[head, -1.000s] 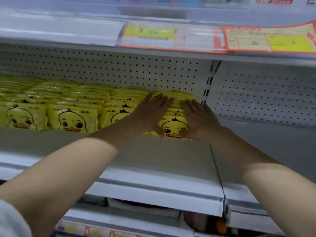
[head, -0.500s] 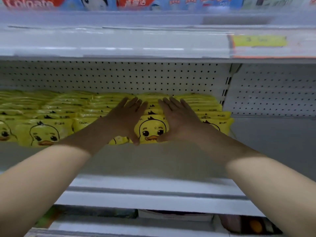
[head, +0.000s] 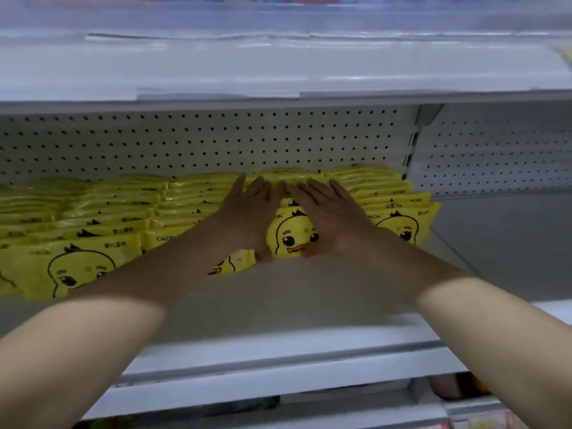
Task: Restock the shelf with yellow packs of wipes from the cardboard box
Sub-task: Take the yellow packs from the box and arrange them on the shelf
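Note:
Several rows of yellow packs of wipes [head: 102,212] with a duck face stand on end on the white shelf [head: 278,308], leaning back toward the pegboard. My left hand [head: 247,218] and my right hand [head: 331,218] lie flat on either side of one row [head: 291,238]. They press it between them, with the thumbs at the front pack's lower edge and the fingers stretched over the packs behind. One more row [head: 402,218] stands just right of my right hand. The cardboard box is out of view.
The shelf above [head: 278,69] overhangs the packs, with a pegboard back wall [head: 201,140] behind them. An upright post [head: 410,150] ends this bay; the shelf section to its right [head: 501,243] is bare. The lower shelf edge [head: 278,379] runs below my forearms.
The view has swung left and tilted, so the price tags above are gone. Both hands stay pressed on the same row of packs, now closer together over its top.

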### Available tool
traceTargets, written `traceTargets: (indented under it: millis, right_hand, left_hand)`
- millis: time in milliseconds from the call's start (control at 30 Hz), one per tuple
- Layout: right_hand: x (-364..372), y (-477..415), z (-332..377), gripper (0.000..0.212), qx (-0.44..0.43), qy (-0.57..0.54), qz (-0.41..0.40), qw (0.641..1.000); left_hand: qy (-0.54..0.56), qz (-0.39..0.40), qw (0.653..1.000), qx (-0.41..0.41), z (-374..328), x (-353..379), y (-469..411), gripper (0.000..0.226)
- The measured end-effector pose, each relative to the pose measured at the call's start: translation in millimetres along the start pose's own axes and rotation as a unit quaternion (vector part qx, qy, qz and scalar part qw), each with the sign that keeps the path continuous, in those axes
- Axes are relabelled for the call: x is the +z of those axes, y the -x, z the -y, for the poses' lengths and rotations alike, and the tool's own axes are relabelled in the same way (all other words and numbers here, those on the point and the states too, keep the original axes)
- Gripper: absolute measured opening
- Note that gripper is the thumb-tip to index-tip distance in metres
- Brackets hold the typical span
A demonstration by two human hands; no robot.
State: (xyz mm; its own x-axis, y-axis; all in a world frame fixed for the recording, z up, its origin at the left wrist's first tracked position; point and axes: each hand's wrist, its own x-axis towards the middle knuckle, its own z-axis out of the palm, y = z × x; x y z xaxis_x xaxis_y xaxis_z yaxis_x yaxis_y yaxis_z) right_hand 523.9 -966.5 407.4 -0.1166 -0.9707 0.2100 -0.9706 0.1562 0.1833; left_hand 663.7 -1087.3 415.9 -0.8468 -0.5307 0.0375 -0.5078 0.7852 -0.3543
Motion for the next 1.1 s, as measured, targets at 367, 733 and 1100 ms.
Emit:
traceTargets:
  millis: [367, 733, 1100]
  right_hand:
    - [-3, -1, -6, 0.13, 0.056, 0.039, 0.024, 0.997]
    - [3, -6, 17, 0.127, 0.051, -0.003, 0.001, 0.999]
    - [-15, -10, 39, 0.121, 0.083, -0.063, -0.019, 0.994]
  left_hand:
    - [-0.008, -0.031, 0.999, -0.008, -6, 2, -8, 0.147]
    - [-0.029, 0.025, 0.999, -0.017, -3, -5, -4, 0.156]
    - [0.104, 0.035, 0.993, -0.05, 58, -30, 39, 0.154]
